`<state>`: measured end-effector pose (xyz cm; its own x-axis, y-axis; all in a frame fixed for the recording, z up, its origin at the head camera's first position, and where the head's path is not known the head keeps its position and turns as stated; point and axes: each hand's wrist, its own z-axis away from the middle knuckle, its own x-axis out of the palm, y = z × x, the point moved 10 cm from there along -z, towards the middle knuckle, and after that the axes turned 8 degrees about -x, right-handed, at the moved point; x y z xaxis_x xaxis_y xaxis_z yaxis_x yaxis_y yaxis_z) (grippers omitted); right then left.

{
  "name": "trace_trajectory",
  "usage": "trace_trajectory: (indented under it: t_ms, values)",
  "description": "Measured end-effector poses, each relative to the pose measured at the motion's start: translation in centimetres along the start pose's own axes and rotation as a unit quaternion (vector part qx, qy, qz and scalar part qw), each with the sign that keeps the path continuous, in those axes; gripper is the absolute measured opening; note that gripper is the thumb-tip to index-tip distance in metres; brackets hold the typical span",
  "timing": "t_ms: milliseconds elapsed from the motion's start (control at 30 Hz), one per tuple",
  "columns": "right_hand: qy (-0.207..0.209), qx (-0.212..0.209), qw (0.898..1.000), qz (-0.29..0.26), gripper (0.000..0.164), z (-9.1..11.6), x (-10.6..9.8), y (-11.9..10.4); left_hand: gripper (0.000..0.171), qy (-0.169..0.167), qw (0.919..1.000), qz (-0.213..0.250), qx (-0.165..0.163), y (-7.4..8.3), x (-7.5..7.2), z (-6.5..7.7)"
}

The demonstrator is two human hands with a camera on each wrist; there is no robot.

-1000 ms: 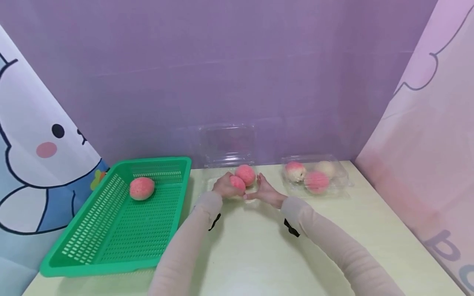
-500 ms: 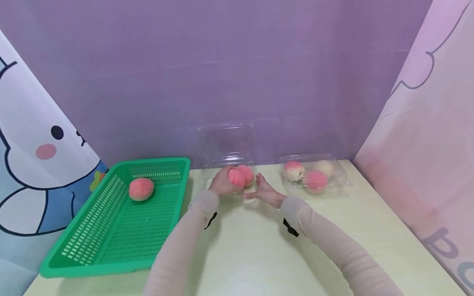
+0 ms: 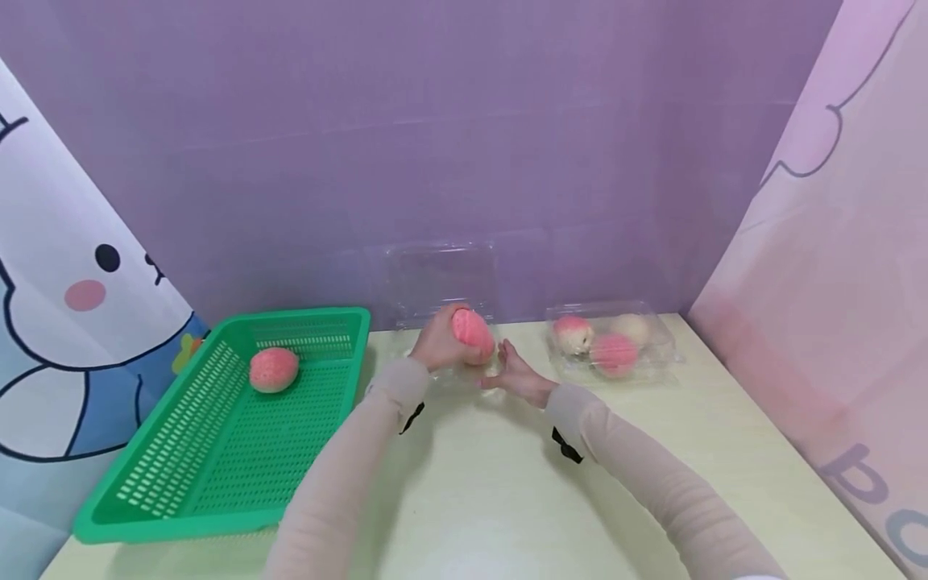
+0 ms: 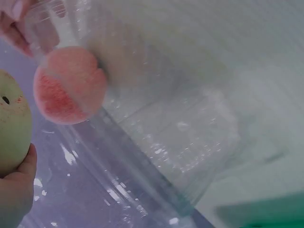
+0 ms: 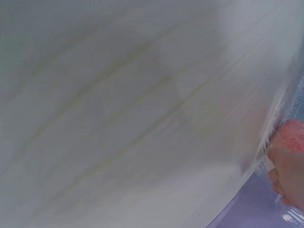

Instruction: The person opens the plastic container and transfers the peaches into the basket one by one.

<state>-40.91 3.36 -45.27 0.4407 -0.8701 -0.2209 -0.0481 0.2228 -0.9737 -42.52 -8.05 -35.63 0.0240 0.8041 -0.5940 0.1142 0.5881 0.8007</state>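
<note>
My left hand [image 3: 441,342] grips a pink peach [image 3: 474,334] above a clear plastic clamshell box [image 3: 408,345]. In the left wrist view, a pale green side of the held peach [image 4: 12,123] shows, with a small dark hole. A second pink peach [image 4: 66,85] sits in the box, hidden in the head view behind the held one. My right hand [image 3: 518,374] holds the box's right front corner, thumb and fingers spread around it. In the right wrist view, that hand [image 5: 289,175] lies at the plastic edge, close to a pink peach [image 5: 290,135].
A green plastic basket [image 3: 246,528] with one pink peach [image 3: 274,370] stands at left. Right of the hands is another clear box [image 3: 663,346], its lid closed over several peaches. The open box's lid [image 3: 441,278] stands up against the purple backdrop [image 3: 464,145].
My left hand has raised and shifted its peach slightly up and right, in front of the other pink peach. The right hand has stayed at the box corner.
</note>
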Motion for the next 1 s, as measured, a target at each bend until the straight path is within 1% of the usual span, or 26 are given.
trace_trajectory:
  t_ms: [133, 200, 333, 467, 600, 733, 800, 967, 1000]
  values:
    - [0.006, -0.001, 1.0, 0.001, 0.108, -0.2, -0.2, 0.0, 0.078, 0.008, 1.0, 0.005, -0.001, 0.9, -0.6, -0.2]
    - [0.011, -0.001, 1.0, 0.0, 0.109, -0.2, -0.4, 0.0, 0.077, 0.012, 0.9999, -0.002, -0.006, 1.2, -0.7, -0.1]
    - [0.016, 0.0, 1.0, -0.004, 0.111, -0.1, -0.5, -0.1, 0.077, 0.013, 0.9993, -0.016, -0.032, 1.8, -0.8, 0.3]
    - [0.019, -0.001, 1.0, -0.002, 0.113, 0.0, -0.7, -0.1, 0.076, 0.013, 0.9986, -0.014, -0.049, 2.6, -1.2, 0.8]
    - [0.018, 0.0, 1.0, 0.002, 0.114, -0.1, -0.7, -0.2, 0.076, 0.016, 0.9985, -0.027, -0.045, 3.8, -2.0, 1.4]
    - [0.007, 0.0, 1.0, 0.003, 0.112, -0.2, -0.5, -0.1, 0.077, 0.008, 0.9982, -0.042, -0.042, 4.6, -2.8, 2.1]
    - [0.002, 0.001, 1.0, 0.005, 0.112, 0.3, -0.3, -0.7, 0.077, 0.002, 0.9983, -0.042, -0.039, 4.9, -3.3, 2.6]
    - [-0.006, 0.003, 1.0, 0.009, 0.113, 0.6, 0.1, -0.8, 0.076, 0.005, 0.9982, -0.056, -0.02, 5.4, -5.1, 3.7]
    - [-0.005, 0.002, 1.0, 0.01, 0.113, 0.3, 0.1, -0.4, 0.077, 0.007, 0.9981, -0.06, -0.016, 5.4, -5.5, 3.9]
